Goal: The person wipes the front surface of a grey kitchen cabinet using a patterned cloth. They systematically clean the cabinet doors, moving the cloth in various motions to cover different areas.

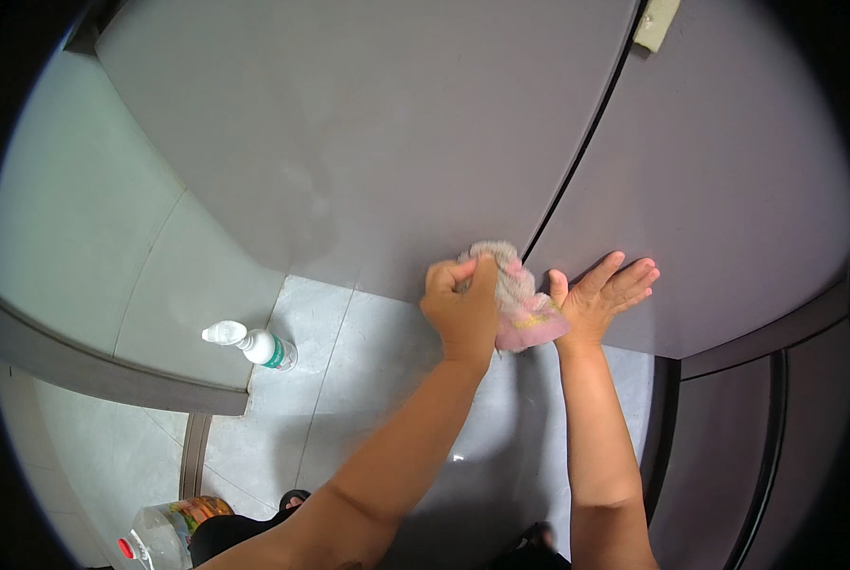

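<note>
My left hand (463, 309) is closed around a crumpled cloth (529, 323), grey and fluffy with pink and yellow patches. It holds the cloth at the bottom of a grey-mauve panel (349, 142), close to a dark vertical gap (586, 142). Just right of the cloth, my right hand (591, 299) has its fingers spread, palm toward the neighbouring panel (729, 190). Its thumb lies near the cloth's edge. Whether the right palm presses on the panel is hard to make out.
On the tiled floor (330, 380) to the left stands a white spray bottle (254, 346) with a green band. A large clear plastic jug (164, 532) with a red cap is at the lower left. A pale block (657, 24) sits on the right panel's upper edge. Tiled wall (83, 209) flanks the left.
</note>
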The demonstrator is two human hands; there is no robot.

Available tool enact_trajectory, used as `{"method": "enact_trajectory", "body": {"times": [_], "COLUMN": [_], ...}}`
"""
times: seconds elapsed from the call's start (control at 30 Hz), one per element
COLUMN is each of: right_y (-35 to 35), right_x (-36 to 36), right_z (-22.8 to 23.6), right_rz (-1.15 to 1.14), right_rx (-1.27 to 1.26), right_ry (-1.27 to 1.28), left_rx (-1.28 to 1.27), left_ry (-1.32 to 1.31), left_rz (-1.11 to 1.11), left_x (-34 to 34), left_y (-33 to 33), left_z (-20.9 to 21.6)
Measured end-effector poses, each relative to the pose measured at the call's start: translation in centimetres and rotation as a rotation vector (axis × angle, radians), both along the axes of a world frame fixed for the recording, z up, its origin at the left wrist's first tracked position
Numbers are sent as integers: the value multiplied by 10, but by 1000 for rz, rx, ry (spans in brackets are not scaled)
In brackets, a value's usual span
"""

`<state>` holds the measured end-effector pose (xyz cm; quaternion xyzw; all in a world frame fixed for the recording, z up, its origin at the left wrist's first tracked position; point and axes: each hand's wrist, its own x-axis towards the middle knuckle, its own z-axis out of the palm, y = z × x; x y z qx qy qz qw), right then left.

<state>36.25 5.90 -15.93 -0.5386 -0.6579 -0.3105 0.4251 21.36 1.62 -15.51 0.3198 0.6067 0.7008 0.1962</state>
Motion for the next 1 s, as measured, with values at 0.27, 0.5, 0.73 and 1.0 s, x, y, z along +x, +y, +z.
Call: {"method": "enact_trajectory", "body": {"times": [0.27,0.5,0.73,1.0], "right_y": [-5,-6,-5,-4], "right_x": [7,6,9,7], "right_z": [-2,2,1,3], "right_rz": [21,49,61,59], "right_rx": [-53,-74,-48,-25], "right_ry": [-52,-63,-78,-75], "left_rx": [57,-158,49,37], "left_ry": [-207,-190,-235,-183], "left_rz": [6,18,39,33], "left_x": [2,9,4,8], "left_y": [-12,-17,-11,-12], "left_z": [78,3,63,15]}}
